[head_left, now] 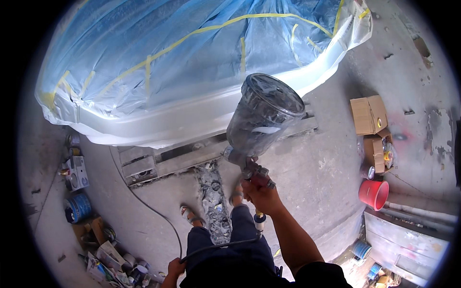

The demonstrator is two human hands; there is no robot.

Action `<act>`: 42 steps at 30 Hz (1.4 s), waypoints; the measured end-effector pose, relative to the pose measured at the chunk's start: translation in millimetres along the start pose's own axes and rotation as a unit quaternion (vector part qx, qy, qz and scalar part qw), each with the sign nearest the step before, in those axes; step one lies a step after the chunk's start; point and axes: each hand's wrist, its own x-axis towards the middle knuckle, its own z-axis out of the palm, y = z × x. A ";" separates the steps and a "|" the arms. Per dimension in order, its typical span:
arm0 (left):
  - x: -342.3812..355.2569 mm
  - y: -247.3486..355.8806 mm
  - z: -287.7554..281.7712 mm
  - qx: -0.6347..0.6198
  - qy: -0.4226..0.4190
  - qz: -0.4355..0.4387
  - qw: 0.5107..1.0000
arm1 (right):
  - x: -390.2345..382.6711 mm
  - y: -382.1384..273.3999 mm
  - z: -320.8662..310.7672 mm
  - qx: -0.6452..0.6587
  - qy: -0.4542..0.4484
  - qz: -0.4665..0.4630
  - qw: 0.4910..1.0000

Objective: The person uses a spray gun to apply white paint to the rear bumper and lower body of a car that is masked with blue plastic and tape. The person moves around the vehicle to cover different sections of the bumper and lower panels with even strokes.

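My right hand (pixel 265 198) is closed round a spray gun (pixel 257 174), held up in front of me. On top of the gun sits a large, dark, smeared paint cup (pixel 264 113). A coupling under the grip joins it to a grey air hose (pixel 168 223). Low at my left side, my left hand (pixel 175 268) is closed on that hose. Beyond the gun stands a big object with a white glossy lower panel (pixel 163 122). Above the panel, blue plastic sheeting (pixel 192 57) is fixed with strips of yellow tape (pixel 211 29). The cup overlaps part of the panel's edge.
A wooden pallet (pixel 139 165) lies under the object. A rubble-filled channel (pixel 213 201) runs between my feet. Cans and boxes (pixel 101 249) crowd the left wall. Cardboard boxes (pixel 369 115), a red bucket (pixel 373 194) and a pale metal cabinet (pixel 403 249) stand right.
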 end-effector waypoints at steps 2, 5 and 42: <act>1.8 -9.8 7.2 0.005 0.000 0.001 1.000 | 7.7 11.4 -9.4 -0.066 0.040 -0.049 0.996; 4.1 1.7 17.3 -0.013 0.026 0.014 0.999 | 16.2 13.3 -40.7 -0.048 0.106 -0.033 0.993; 2.6 247.5 54.6 -0.055 0.077 0.099 0.991 | 39.3 -36.0 -294.4 -0.094 0.300 -0.040 0.949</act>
